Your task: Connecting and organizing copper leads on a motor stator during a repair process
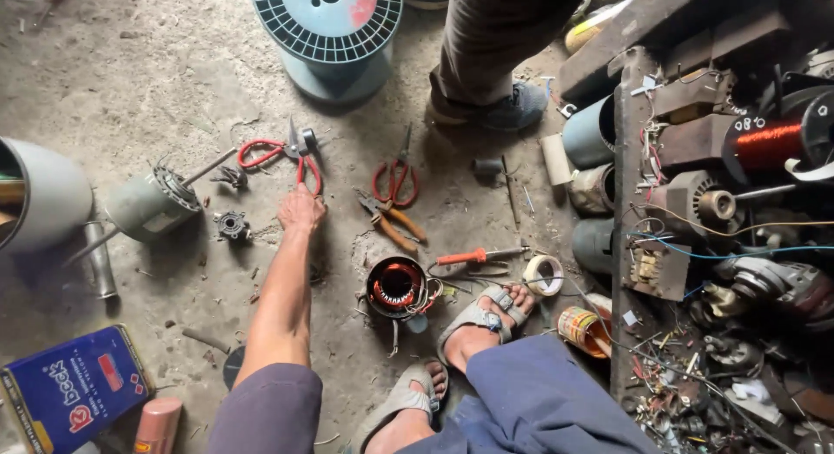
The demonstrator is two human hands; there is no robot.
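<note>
- Left hand (301,209) stretched out over the concrete floor (156,89), fingers curled together on one handle of the red-handled cutters (287,154) — cutters lie on the floor just ahead of it.
- Right hand out of view.
- Red-handled scissors (396,178) and orange-handled pliers (393,221) just right of the hand.
- Motor stator (396,286) with copper windings near the sandalled foot (486,315).
- Blue rectangular tin (74,389), red-and-white label — bottom left.
- Blue-grey plastic spool (328,33) at top.

Blue rectangular tin (71,389) with red-white label, near left on floor. Small round can (581,330) with orange-yellow label, near right by bench.
</note>
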